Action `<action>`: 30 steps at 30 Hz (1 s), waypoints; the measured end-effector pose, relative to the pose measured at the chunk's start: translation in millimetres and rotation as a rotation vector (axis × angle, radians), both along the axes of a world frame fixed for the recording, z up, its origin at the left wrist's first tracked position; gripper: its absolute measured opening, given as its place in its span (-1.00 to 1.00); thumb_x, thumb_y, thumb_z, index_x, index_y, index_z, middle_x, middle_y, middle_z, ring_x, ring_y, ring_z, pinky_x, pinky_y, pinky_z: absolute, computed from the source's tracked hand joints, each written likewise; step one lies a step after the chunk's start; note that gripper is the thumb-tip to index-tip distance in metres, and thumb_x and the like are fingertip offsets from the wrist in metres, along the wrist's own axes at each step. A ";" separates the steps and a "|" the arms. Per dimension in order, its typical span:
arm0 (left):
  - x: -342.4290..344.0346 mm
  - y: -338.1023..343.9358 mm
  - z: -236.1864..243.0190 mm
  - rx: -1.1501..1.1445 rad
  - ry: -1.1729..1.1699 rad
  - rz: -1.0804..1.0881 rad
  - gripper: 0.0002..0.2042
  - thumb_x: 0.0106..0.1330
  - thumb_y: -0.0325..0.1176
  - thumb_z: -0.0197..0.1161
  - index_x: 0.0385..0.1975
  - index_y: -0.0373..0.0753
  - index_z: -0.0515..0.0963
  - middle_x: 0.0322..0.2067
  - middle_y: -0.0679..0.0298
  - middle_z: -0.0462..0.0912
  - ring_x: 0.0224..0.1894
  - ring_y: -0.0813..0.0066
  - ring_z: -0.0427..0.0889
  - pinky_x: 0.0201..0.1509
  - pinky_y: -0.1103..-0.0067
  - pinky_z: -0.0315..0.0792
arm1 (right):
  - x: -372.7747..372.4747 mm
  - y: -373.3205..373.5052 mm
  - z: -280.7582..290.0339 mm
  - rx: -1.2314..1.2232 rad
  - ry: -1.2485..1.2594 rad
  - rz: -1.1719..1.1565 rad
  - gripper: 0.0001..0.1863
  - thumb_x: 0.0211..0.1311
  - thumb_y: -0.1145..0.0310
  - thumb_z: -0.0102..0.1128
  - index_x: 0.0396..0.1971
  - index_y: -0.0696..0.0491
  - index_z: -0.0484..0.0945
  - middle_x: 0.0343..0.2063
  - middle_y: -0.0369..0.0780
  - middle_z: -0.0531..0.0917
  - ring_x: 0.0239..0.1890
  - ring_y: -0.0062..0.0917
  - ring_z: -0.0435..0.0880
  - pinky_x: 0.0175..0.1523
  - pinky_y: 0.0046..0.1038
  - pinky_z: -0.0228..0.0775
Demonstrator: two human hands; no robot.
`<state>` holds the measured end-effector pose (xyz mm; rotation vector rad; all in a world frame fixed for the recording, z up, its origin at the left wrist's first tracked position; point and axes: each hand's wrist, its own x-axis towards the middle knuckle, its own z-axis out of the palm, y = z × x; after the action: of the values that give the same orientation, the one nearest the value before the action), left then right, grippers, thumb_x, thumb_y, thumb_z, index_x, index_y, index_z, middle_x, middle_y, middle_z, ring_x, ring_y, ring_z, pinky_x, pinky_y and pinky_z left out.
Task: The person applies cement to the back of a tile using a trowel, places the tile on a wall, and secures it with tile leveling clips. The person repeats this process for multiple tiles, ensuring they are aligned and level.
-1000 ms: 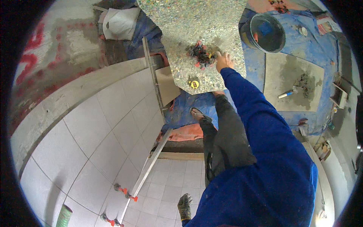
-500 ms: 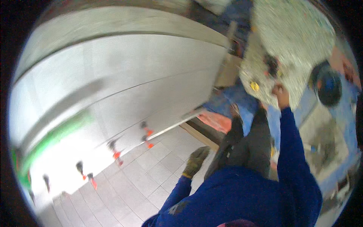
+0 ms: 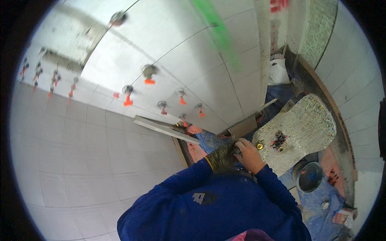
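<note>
My left hand (image 3: 221, 156), in a dark yellowish work glove, meets my bare right hand (image 3: 250, 156) in front of my chest. The right hand's fingers are curled against the glove's fingertips, around something dark and small that I cannot make out. The glove's fingers are mostly hidden. Just right of the hands lies a speckled board (image 3: 303, 128), bearing a pile of small dark and red pieces (image 3: 278, 141) and a small round yellow thing (image 3: 259, 146).
Large white wall tiles (image 3: 193, 52) carry several tile-levelling clips with orange-red handles (image 3: 128, 100). Grey tiles (image 3: 80, 160) cover the left. A light bar (image 3: 165, 129) lies near the hands. A dark bucket (image 3: 309, 176) stands on blue sheeting (image 3: 317, 203); a white bag (image 3: 278, 72) sits behind.
My right hand has left the small pieces on the board and come to the gloved left hand, which has risen to meet it. The view has turned toward the wall.
</note>
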<state>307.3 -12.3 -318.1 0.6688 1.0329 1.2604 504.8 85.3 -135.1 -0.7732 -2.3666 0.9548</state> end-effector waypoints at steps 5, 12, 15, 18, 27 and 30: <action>-5.8 -2.4 -62.9 0.017 -0.584 0.018 -0.56 0.62 -0.31 -0.02 0.42 -0.28 0.26 0.27 0.14 0.42 0.31 0.36 0.44 0.39 0.38 0.38 | -14.6 -2.4 32.7 0.080 -0.084 0.028 -0.62 0.14 0.28 0.46 -0.10 0.12 0.60 -0.10 -0.09 0.56 0.03 -0.09 0.57 0.09 -0.17 0.46; -46.7 2.2 -32.5 0.197 -1.011 -0.042 -0.60 0.59 -0.25 0.03 0.35 -0.20 0.35 0.12 0.16 0.56 0.13 0.32 0.58 0.18 0.35 0.54 | -65.2 -0.3 57.3 -0.311 -0.026 0.149 -0.48 0.20 0.12 0.42 0.05 0.16 0.60 -0.15 0.00 0.71 -0.14 -0.07 0.70 -0.01 -0.18 0.54; -96.5 8.6 20.8 -0.054 -0.378 -0.072 -0.67 0.59 -0.27 0.00 0.25 -0.23 0.42 0.04 0.14 0.56 0.14 0.39 0.55 0.20 0.39 0.51 | -101.9 15.8 56.2 -0.187 0.002 0.022 -0.46 0.21 0.11 0.41 0.06 0.18 0.61 -0.13 0.01 0.72 -0.17 -0.08 0.73 -0.04 -0.20 0.57; -116.0 -10.2 92.3 -0.100 -0.578 0.133 -0.42 0.55 0.06 -0.07 0.41 -0.20 0.29 0.30 0.08 0.43 0.30 0.24 0.47 0.38 0.19 0.40 | -153.3 33.6 47.2 -0.163 0.113 -0.197 -0.48 0.23 0.14 0.39 0.08 0.17 0.61 -0.16 0.01 0.73 -0.17 -0.08 0.73 -0.02 -0.20 0.56; -212.7 -24.2 143.6 -0.038 -0.500 0.255 -0.69 0.41 -0.39 0.22 0.14 -0.16 0.56 -0.01 0.17 0.63 -0.17 0.23 0.61 -0.14 0.32 0.58 | -243.2 46.0 11.6 0.115 0.097 -0.608 -0.62 0.28 0.26 0.37 -0.04 0.22 0.62 -0.34 0.02 0.77 -0.34 -0.14 0.80 -0.19 -0.22 0.60; -232.6 -17.9 147.6 0.184 0.703 0.354 -0.58 0.23 -0.45 0.29 0.13 -0.15 0.58 0.04 0.18 0.63 0.00 0.17 0.62 0.05 0.28 0.54 | -244.7 41.5 11.4 0.081 0.127 -0.601 -0.71 0.32 0.36 0.35 -0.06 0.21 0.61 -0.37 -0.08 0.77 -0.43 -0.41 0.78 -0.30 -0.38 0.59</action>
<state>74.7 -30.3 -170.5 1.1549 1.6759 1.4727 260.0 126.8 -123.8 -1.2502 -1.8722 0.6223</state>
